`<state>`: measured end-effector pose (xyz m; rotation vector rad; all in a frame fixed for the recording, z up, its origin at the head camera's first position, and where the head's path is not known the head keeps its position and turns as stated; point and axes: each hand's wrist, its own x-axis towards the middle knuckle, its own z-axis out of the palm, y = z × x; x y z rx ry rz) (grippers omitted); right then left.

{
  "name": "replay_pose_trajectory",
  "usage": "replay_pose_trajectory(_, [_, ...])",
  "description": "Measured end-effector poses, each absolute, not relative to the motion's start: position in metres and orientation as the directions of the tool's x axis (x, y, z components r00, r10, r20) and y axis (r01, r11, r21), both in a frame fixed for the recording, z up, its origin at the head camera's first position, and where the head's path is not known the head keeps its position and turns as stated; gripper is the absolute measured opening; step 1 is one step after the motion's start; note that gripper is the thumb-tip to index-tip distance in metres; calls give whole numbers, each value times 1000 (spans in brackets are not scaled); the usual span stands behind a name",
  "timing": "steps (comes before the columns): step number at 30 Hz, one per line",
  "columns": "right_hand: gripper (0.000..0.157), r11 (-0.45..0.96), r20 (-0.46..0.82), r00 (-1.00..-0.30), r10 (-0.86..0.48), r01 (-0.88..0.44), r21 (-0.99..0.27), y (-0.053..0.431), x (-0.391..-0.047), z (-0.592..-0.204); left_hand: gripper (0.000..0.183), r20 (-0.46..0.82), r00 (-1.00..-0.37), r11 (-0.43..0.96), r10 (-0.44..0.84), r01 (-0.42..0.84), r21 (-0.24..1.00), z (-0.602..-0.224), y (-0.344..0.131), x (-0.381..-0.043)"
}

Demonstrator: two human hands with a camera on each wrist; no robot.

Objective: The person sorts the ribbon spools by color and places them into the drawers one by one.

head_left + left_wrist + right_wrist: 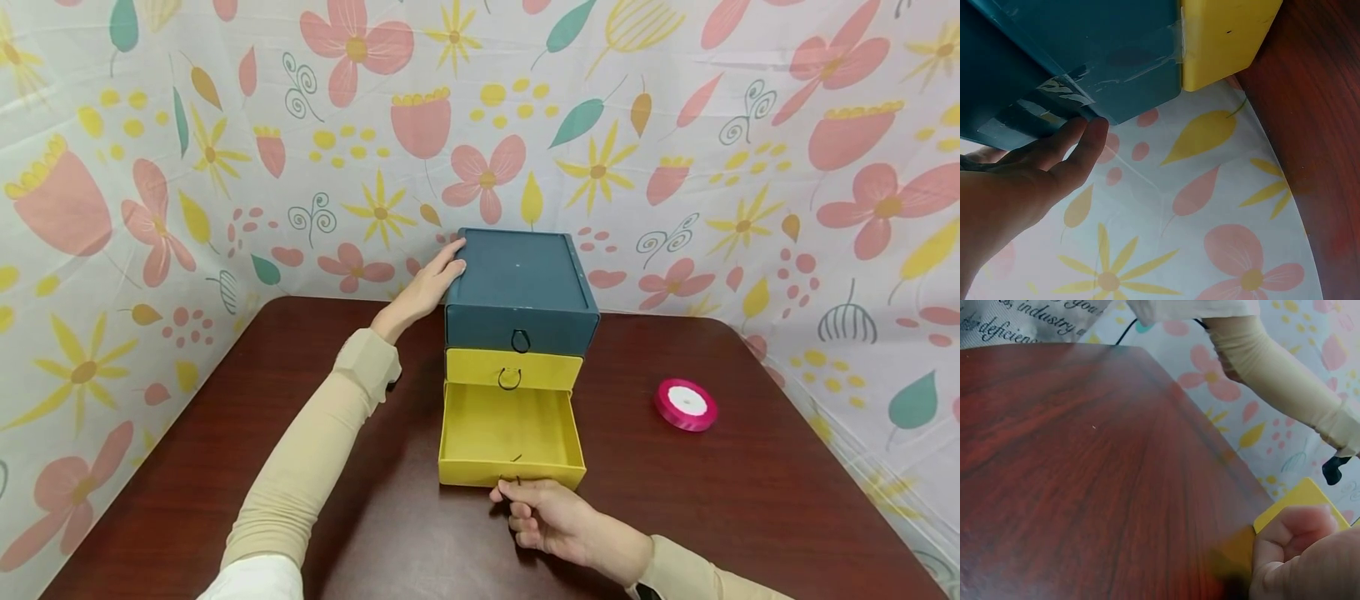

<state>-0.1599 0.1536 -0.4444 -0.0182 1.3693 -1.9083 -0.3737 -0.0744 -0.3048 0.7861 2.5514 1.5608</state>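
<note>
A small drawer unit stands at the table's far side, with a dark blue top section (517,267) above a yellow middle drawer (472,369). Below them, the yellow bottom drawer (502,425) is pulled out and its inside floor shows. My right hand (558,525) pinches the dark loop pull at this drawer's front; in the right wrist view, its curled fingers (1294,531) are beside the yellow front. With its fingers extended, my left hand (429,287) rests against the blue section's upper left edge. The left wrist view shows its fingertips (1099,128) touching the blue side, near clear tape.
A pink ribbon spool (686,405) with a white centre lies on the dark red-brown table (360,517), right of the drawers. Flower-printed cloth (300,167) hangs close behind the table and along its sides.
</note>
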Motion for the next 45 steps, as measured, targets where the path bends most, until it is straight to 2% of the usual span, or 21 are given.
replay_pose_trajectory(9, [20,-106,-427,-694,-580,584,-805,153,-155,-444,59,218,-871,366,440,396,842,-305,-76,-375])
replay_pose_trajectory(15, [26,40,-463,-594,-658,586,-809,159,-146,-432,59,215,-870,368,444,396,842,-306,-75,-375])
replay_pose_trajectory(18, [26,112,-407,-569,-715,481,-869,170,-143,-418,58,212,-869,359,446,392,847,-306,-74,-373])
replay_pose_trajectory(20, [28,127,-330,-613,-718,351,-928,182,-147,-405,58,211,-869,354,447,388,851,-306,-74,-373])
replay_pose_trajectory(22, [30,139,-211,-719,-663,159,-977,199,-154,-391,58,210,-868,347,450,386,855,-305,-73,-372])
replay_pose_trajectory(24, [28,218,-52,-848,-527,-76,-973,219,-165,-377,58,208,-866,344,454,386,856,-305,-73,-372])
replay_pose_trajectory(26, [23,393,142,-933,-332,-274,-878,240,-179,-367,58,205,-866,347,456,385,855,-305,-73,-372])
replay_pose_trajectory(28, [16,589,362,-916,-171,-389,-708,265,-198,-365,58,190,-868,355,459,376,856,-300,-74,-369])
replay_pose_trajectory(30, [16,753,498,-864,-70,-373,-542,291,-217,-370,58,182,-869,352,460,367,861,-299,-74,-369])
replay_pose_trajectory(32, [26,852,543,-839,-27,-304,-427,317,-236,-378,58,184,-870,344,458,364,866,-299,-74,-369])
replay_pose_trajectory(34, [44,905,482,-876,-21,-222,-364,339,-249,-387,58,185,-871,336,456,361,870,-303,-74,-373])
replay_pose_trajectory(37, [73,946,264,-964,22,-65,-316,360,-259,-398,58,195,-868,328,458,368,870,-305,-73,-372])
replay_pose_trajectory(39, [86,961,136,-990,46,7,-275,369,-264,-404,58,199,-867,327,456,371,869,-306,-74,-372])
replay_pose_trajectory(42, [95,972,11,-997,74,70,-224,375,-270,-412,59,208,-867,325,452,378,867,-306,-74,-371])
replay_pose_trajectory(45, [93,977,-30,-997,75,80,-196,379,-273,-418,59,211,-868,326,449,379,866,-305,-75,-371])
